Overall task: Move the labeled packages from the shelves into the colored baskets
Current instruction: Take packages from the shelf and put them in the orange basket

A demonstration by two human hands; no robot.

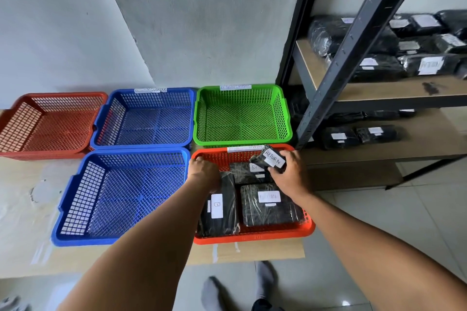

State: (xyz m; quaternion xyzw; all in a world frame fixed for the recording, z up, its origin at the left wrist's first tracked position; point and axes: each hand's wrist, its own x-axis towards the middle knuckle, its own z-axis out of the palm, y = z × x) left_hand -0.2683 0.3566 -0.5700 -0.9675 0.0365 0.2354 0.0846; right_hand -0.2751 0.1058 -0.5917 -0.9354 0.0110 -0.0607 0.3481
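Three packages [270, 203] (black) fill the orange basket [252, 237].

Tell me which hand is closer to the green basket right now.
Right. The right hand grips a RETURN package just below the green basket's near right corner. The left hand sits lower left, at the orange basket's far left corner.

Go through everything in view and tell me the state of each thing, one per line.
Right hand: holds the RETURN package over the orange basket.
Left hand: fingers curled at the orange basket's far left corner.
Orange basket: three black packages lying inside.
Green basket: empty.
Far blue basket: empty.
Near blue basket: empty.
Red basket: empty.
Shelves: black labeled packages remain.
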